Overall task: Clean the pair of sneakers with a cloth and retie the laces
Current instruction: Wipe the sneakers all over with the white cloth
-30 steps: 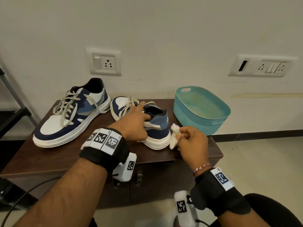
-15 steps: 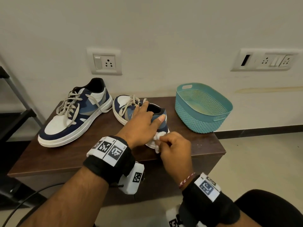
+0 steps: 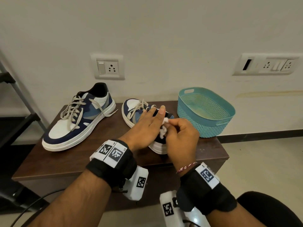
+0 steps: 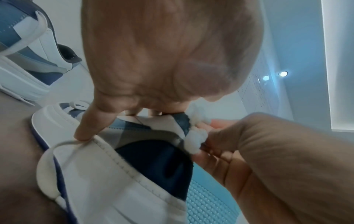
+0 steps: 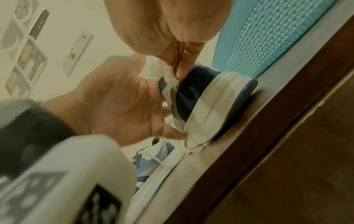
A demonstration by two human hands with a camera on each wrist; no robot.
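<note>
A: Looking down from the head view, why is the left hand (image 3: 146,123) laid flat over that shoe (image 3: 137,112)?

B: To pin it, I'd say. Its fingers lie straight across the collar and laces, gripping nothing, so the shoe stays put on the surface (image 3: 68,159) while the right hand (image 3: 180,138) pinches the cloth (image 3: 164,128) against the heel side. Wiping looks under way; the laces hang loose on both.

A: And around them?

B: The other shoe (image 3: 78,118) sits well to the left, untied. A basket (image 3: 206,112) stands just right of the hands, near enough to crowd a wide stroke.

A: From the left wrist?

B: The left hand's finger (image 4: 90,128) presses a lace down at the sole edge. The cloth (image 4: 195,141) is bunched between the right hand's fingertips (image 4: 199,157), touching the navy heel panel.

A: Right wrist?

B: Blurred, but the right hand's fingers (image 5: 182,63) curl tight on the cloth at the heel, and the left palm (image 5: 118,103) braces the shoe's far side. The basket wall (image 5: 268,37) rises right behind the heel.
</note>
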